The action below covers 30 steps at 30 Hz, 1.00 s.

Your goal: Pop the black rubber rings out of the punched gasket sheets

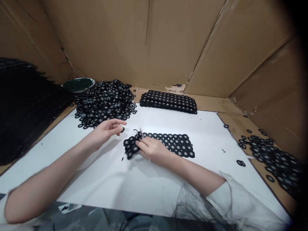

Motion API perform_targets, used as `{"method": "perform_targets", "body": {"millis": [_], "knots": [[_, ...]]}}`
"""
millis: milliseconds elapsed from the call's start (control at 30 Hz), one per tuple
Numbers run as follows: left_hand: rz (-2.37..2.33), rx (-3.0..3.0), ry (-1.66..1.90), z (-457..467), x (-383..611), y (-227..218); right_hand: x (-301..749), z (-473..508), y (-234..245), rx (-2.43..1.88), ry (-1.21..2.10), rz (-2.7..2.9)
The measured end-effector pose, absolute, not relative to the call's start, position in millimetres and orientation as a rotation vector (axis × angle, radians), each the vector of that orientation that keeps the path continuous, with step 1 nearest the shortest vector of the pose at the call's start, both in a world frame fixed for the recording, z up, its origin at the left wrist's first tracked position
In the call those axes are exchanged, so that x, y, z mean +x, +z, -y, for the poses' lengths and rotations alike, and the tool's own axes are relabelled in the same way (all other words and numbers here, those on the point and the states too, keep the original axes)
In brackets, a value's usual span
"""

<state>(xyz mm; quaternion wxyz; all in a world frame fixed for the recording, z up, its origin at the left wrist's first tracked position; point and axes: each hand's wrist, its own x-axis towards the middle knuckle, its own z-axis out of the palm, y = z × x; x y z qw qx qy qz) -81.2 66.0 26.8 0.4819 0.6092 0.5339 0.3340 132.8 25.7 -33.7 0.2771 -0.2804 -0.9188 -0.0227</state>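
My left hand [108, 131] is in the air to the left of a black mat [179, 141] made of joined rings with pale centres. Its thumb and fingers pinch a small black ring [122, 129], seen mostly edge-on. The mat lies on a white sheet, its left end lifted and bunched. My right hand [151, 149] is closed on that bunched end, fingers pressed together. A thin pale pointed thing [141, 132] sticks up by its fingertips; its kind cannot be made out. A loose black thread end [135, 130] curls beside it.
A large heap of loose rings [106, 99] lies back left, beside a white-rimmed bowl [78, 84]. Stacked ring mats [168, 101] sit at the back. More loose rings [276, 157] lie at right. A dark pile [26, 106] stands far left. Cardboard walls [125, 41] enclose the white sheet [101, 179].
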Motion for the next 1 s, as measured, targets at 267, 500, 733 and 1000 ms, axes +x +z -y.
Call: {"method": "perform_targets", "body": {"millis": [267,500,733,1000], "knots": [[-1.113,1.429,0.881,-20.2,-45.9,21.9,123.1,-18.1,-15.8,-0.801,0.239,2.103],[-1.099,1.99,0.799,-22.2,-51.1,20.2,158.4,-16.3,0.9,-0.741,-0.186,2.319],[-1.397,2.476,0.493,-40.5,-61.5,-18.0,353.9,-6.9,12.3,-1.682,-0.647,1.397],[-1.354,2.661,0.409,-46.2,-61.2,-38.3,447.3,38.4,-9.5,-1.88,-0.784,1.263]]}}
